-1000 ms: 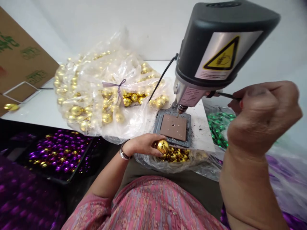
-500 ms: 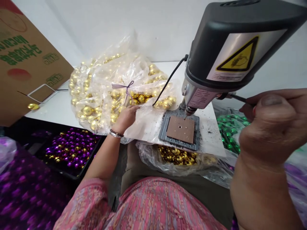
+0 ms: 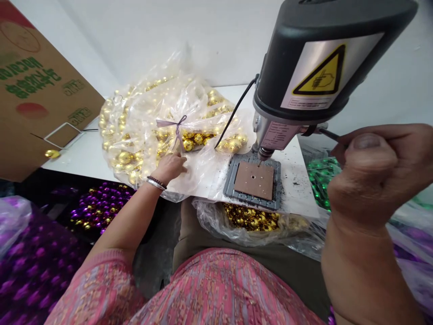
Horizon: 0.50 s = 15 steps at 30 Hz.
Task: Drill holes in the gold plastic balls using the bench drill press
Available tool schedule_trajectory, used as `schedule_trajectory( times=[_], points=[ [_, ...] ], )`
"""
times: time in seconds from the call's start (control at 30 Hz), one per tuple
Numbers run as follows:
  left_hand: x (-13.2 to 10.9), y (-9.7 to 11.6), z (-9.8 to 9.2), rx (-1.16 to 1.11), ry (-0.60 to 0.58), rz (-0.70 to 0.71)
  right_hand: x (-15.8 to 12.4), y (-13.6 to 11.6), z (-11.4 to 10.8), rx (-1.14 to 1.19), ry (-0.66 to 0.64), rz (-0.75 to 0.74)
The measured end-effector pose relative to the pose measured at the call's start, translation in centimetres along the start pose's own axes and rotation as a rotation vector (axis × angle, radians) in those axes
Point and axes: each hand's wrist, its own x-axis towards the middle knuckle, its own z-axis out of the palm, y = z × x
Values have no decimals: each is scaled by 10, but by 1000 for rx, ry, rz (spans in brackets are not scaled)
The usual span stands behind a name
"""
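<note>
— Left hand (image 3: 171, 166) first: how placed?
— Stretched over the front of a clear plastic bag (image 3: 199, 174), palm down, fingers loosely bent. Seemingly touching the film; cannot tell whether anything is pinched.
— And with the right hand (image 3: 379, 171)?
— Closed firmly around a dark lever (image 3: 329, 134) at the side of the drill press (image 3: 280, 72), thumb towards the camera.
— Just beyond the left hand?
— Gold balls (image 3: 188, 142), inside that same bag, heaped behind and to the left; across the plastic, a purple ribbon (image 3: 169, 123) in a bow.
— Under the drill press?
— A brown plate (image 3: 253, 183) with a small hole, lying on a grey base (image 3: 232, 178), amid dark specks on the white counter (image 3: 299, 198).
— Farther out?
— Below the near edge, more gold balls (image 3: 252, 219) in an open bag (image 3: 209, 221); rightward, green balls (image 3: 320, 178); leftward, a cardboard box (image 3: 37, 95), one single gold ball (image 3: 52, 154) beside.
</note>
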Motion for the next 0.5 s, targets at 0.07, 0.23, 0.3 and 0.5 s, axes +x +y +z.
schedule_trajectory(
  times=[0.07,0.23,0.3,0.5],
  points=[
    [-6,0,1,83,-28,-20,-1,2,-1,-9,-14,-16],
    [-25,-14,1,-100,32,-80,-1,3,-2,-3,-26,-46],
    [-30,-15,0,-177,145,-90,-1,3,-1,7,-16,-47],
    [3,5,3,-499,381,65,-3,4,1,7,17,-41]
  ],
)
